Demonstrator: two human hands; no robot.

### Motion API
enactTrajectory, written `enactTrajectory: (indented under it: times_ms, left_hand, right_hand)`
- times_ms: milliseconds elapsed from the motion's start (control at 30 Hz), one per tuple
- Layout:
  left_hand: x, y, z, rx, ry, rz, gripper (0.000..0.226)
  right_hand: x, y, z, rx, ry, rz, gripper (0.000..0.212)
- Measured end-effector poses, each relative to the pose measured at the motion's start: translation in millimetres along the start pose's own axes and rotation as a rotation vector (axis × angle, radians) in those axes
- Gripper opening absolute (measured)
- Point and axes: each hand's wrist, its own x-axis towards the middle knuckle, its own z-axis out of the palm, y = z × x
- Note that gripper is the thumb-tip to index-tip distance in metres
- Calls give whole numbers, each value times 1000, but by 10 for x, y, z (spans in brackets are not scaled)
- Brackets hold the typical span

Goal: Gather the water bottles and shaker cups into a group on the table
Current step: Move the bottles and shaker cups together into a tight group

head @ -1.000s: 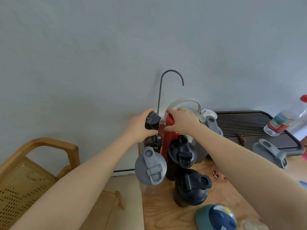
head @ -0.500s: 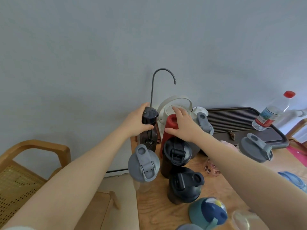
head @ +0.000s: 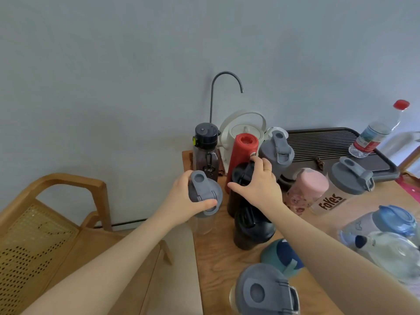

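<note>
My left hand [head: 181, 201] grips the grey lid of a clear shaker cup [head: 204, 194] at the table's left edge. My right hand [head: 261, 185] rests over the lid of a tall black shaker [head: 238, 176], fingers spread around it. Behind them stand a dark bottle with a black cap [head: 205, 144] and a red bottle [head: 244, 148]. A second black shaker [head: 252, 228] stands in front. To the right stand a grey-lidded shaker [head: 276, 151], a pink cup [head: 306, 189], a clear "FoYes" shaker [head: 345, 185] and a blue-lidded bottle [head: 386, 221].
A white kettle [head: 243, 126] with a curved spout pipe stands by the wall. A dark slatted tray [head: 318, 142] holds a plastic water bottle [head: 377, 130]. A wooden chair [head: 45, 212] stands left of the wooden table [head: 216, 258]. More lids show at the near edge.
My left hand left the black-capped bottle and came back onto the grey-lidded clear shaker. My right hand left the red bottle and dropped onto the tall black shaker's lid.
</note>
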Motion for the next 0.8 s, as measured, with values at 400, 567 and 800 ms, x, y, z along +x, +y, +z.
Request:
enactTrajectory:
  times_ms: [400, 567, 800]
  left_hand:
    - [-145, 58, 127, 309, 34, 180, 112]
    - [-156, 298, 292, 490, 110, 562, 70]
    - [-239, 378, 680, 504, -157, 589, 52]
  right_hand:
    - [-61, 273, -269, -18, -222, -1, 79]
    - [-53, 462, -388, -87, -261, -8, 89]
    - [-445, 568, -693, -130, 220, -521, 33]
